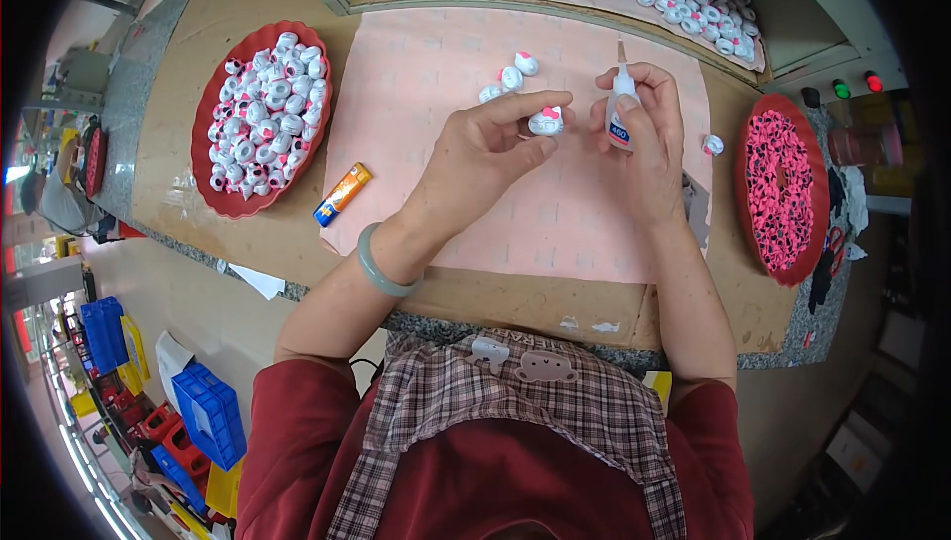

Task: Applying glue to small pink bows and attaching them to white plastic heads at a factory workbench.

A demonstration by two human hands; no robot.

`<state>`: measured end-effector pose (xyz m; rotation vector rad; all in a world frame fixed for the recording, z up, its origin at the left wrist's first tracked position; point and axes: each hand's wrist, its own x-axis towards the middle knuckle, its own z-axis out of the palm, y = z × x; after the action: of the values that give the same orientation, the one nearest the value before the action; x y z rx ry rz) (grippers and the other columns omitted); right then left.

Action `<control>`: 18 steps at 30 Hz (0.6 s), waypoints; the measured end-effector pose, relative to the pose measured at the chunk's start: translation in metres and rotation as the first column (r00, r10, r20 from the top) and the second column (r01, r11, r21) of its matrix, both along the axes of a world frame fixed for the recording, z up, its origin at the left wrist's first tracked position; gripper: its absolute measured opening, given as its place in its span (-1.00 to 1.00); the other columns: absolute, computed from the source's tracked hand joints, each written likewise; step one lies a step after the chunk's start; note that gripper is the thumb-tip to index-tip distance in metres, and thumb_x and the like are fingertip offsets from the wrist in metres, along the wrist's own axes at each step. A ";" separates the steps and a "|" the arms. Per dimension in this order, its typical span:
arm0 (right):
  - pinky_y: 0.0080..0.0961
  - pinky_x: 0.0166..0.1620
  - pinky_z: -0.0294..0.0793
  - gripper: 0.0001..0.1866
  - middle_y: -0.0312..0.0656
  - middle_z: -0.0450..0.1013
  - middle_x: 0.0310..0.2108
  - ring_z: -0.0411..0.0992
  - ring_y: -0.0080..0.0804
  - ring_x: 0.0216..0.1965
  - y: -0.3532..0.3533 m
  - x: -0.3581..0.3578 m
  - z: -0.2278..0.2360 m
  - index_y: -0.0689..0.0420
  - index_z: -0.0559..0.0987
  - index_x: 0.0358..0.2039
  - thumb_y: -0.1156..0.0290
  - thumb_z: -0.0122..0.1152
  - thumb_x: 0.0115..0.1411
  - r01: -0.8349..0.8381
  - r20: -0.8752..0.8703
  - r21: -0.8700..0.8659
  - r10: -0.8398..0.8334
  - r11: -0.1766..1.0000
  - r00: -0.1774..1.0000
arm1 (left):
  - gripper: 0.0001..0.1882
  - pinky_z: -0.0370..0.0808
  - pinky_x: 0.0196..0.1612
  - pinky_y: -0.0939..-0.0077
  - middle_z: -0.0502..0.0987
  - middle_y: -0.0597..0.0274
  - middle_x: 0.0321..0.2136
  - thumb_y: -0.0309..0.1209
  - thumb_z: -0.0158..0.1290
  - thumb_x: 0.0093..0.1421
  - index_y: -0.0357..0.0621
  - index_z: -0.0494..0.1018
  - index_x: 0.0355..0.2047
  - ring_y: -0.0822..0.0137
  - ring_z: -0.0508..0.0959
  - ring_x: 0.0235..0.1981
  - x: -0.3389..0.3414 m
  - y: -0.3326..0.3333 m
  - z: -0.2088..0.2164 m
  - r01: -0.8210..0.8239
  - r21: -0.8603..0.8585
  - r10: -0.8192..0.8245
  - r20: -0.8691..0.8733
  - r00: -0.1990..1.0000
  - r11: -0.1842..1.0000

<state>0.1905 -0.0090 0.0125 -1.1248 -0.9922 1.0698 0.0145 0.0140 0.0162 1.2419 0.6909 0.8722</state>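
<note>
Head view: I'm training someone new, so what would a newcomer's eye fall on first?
Probably the left red tray, heaped with white cat-head pieces, and the right red tray, full of pink-and-black pieces. Between them, above a pink sheet, the left hand pinches a pink-bowed cat head while the right hand holds a narrow-nozzled bottle.

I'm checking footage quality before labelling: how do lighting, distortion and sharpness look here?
Head view: black rim, edges of the pink sheet bowing; head view: light tubes glare at lower left, lower right falls dark; head view: glue bottle and cat-head piece look fairly sharp.
</note>
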 end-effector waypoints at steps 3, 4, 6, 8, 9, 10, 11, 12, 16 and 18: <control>-0.72 -0.44 0.29 -0.64 -0.23 0.36 -0.27 0.33 -0.61 -0.42 -0.004 0.003 0.005 0.19 0.30 -0.01 0.36 0.00 0.21 -0.015 0.068 -0.008 0.015 1.000 0.998 | -0.62 0.42 -0.24 0.67 0.50 0.21 -0.22 -0.65 0.02 0.11 -0.26 0.40 -0.01 0.49 0.45 -0.32 -0.006 0.004 0.001 0.048 -0.047 -0.046 0.053 0.998 0.998; -0.72 -0.44 0.28 -0.65 -0.22 0.38 -0.29 0.33 -0.61 -0.42 -0.006 0.006 0.006 0.20 0.32 -0.01 0.37 0.02 0.21 -0.048 0.117 0.007 0.047 0.999 0.992 | -0.64 0.44 -0.21 0.66 0.50 0.21 -0.23 -0.66 0.00 0.13 -0.28 0.39 -0.02 0.48 0.46 -0.29 -0.007 0.005 0.001 0.072 -0.067 -0.067 0.078 0.995 0.995; -0.73 -0.44 0.28 -0.67 -0.22 0.39 -0.31 0.33 -0.61 -0.43 -0.010 0.009 0.008 0.21 0.33 -0.02 0.39 0.03 0.21 -0.086 0.169 0.016 0.082 0.996 0.982 | -0.64 0.45 -0.19 0.64 0.50 0.20 -0.22 -0.66 -0.01 0.14 -0.28 0.39 -0.02 0.47 0.47 -0.27 -0.008 0.005 0.002 0.072 -0.076 -0.065 0.096 0.993 0.994; -0.74 -0.46 0.27 -0.67 -0.21 0.40 -0.35 0.33 -0.60 -0.44 -0.016 0.010 0.011 0.23 0.36 -0.04 0.41 0.07 0.20 -0.033 0.099 0.061 0.027 0.998 0.995 | -0.66 0.46 -0.15 0.61 0.50 0.19 -0.21 -0.65 -0.04 0.16 -0.26 0.39 -0.02 0.46 0.48 -0.24 -0.011 0.004 0.002 0.070 -0.084 -0.059 0.124 0.991 0.994; -0.75 -0.47 0.26 -0.67 -0.20 0.41 -0.37 0.33 -0.60 -0.44 -0.018 0.009 0.012 0.24 0.37 -0.04 0.42 0.09 0.20 -0.006 0.063 0.082 0.000 0.997 0.998 | -0.66 0.46 -0.15 0.61 0.50 0.19 -0.21 -0.65 -0.04 0.16 -0.26 0.39 -0.02 0.46 0.48 -0.24 -0.011 0.004 0.001 0.066 -0.087 -0.054 0.126 0.991 0.994; -0.75 -0.47 0.26 -0.67 -0.20 0.41 -0.37 0.33 -0.60 -0.44 -0.019 0.008 0.014 0.24 0.37 -0.04 0.42 0.09 0.20 -0.011 0.065 0.079 0.005 0.997 0.998 | -0.65 0.46 -0.15 0.59 0.50 0.15 -0.20 -0.61 -0.02 0.16 -0.26 0.37 -0.01 0.43 0.49 -0.24 -0.012 0.004 0.000 0.053 -0.085 -0.040 0.146 0.988 0.995; -0.75 -0.48 0.27 -0.66 -0.20 0.41 -0.38 0.34 -0.60 -0.46 -0.022 0.007 0.017 0.24 0.37 -0.04 0.43 0.11 0.19 0.049 0.017 0.099 -0.051 0.994 0.999 | -0.63 0.46 -0.15 0.56 0.51 0.12 -0.20 -0.57 0.01 0.16 -0.27 0.35 0.01 0.41 0.51 -0.25 -0.011 0.003 -0.001 0.044 -0.085 -0.029 0.168 0.985 0.995; -0.75 -0.49 0.28 -0.64 -0.19 0.42 -0.39 0.34 -0.60 -0.48 -0.023 0.006 0.019 0.25 0.36 -0.03 0.44 0.13 0.17 0.110 -0.033 0.116 -0.107 0.987 0.994 | -0.61 0.46 -0.14 0.54 0.51 0.09 -0.19 -0.53 0.03 0.16 -0.27 0.34 0.03 0.39 0.52 -0.26 -0.010 0.003 -0.002 0.035 -0.084 -0.018 0.191 0.982 0.996; -0.75 -0.50 0.30 -0.61 -0.16 0.43 -0.37 0.36 -0.60 -0.50 -0.029 0.004 0.021 0.28 0.35 -0.01 0.44 0.15 0.17 0.190 -0.003 0.196 -0.193 0.962 0.981 | -0.62 0.47 -0.10 0.52 0.52 0.12 -0.21 -0.51 0.06 0.15 -0.27 0.36 0.00 0.34 0.53 -0.22 -0.015 0.006 -0.004 0.029 -0.106 -0.005 0.221 0.975 0.994; -0.76 -0.51 0.31 -0.60 -0.15 0.44 -0.36 0.36 -0.60 -0.50 -0.032 0.004 0.021 0.30 0.34 -0.01 0.44 0.15 0.17 0.196 0.035 0.229 -0.210 0.953 0.977 | -0.62 0.47 -0.11 0.52 0.52 0.13 -0.22 -0.51 0.07 0.14 -0.27 0.37 0.00 0.35 0.53 -0.23 -0.016 0.007 -0.005 0.027 -0.127 0.002 0.223 0.975 0.992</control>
<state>0.1945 -0.0407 0.0336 -1.0512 -0.9931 0.7431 -0.0013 0.0207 0.0113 1.0141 0.5497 0.9250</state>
